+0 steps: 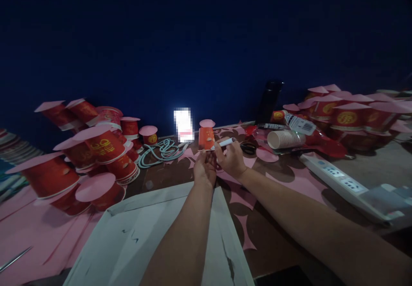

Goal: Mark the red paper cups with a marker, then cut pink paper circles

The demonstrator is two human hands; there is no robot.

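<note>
In the middle of the head view, a red paper cup (206,139) with a pink paper disc (207,123) on its upper end is held up in front of me. My left hand (204,168) grips it from below, with fingers partly hidden behind and under it. My right hand (232,157) is closed around a white pen-like stick (225,142), perhaps a marker, whose tip points at the cup's lower side. I cannot tell whether the tip touches the cup. Both forearms reach over a white board or box lid (151,230).
Stacked red cups with pink discs stand left (103,144) and right (347,116). A lit, blurred screen (183,125), coiled pale cable (157,153), black scissors (248,148), bagged paper cups (285,140), a power strip (337,183), dark bottle (269,101) and pink paper scraps (243,196) surround me.
</note>
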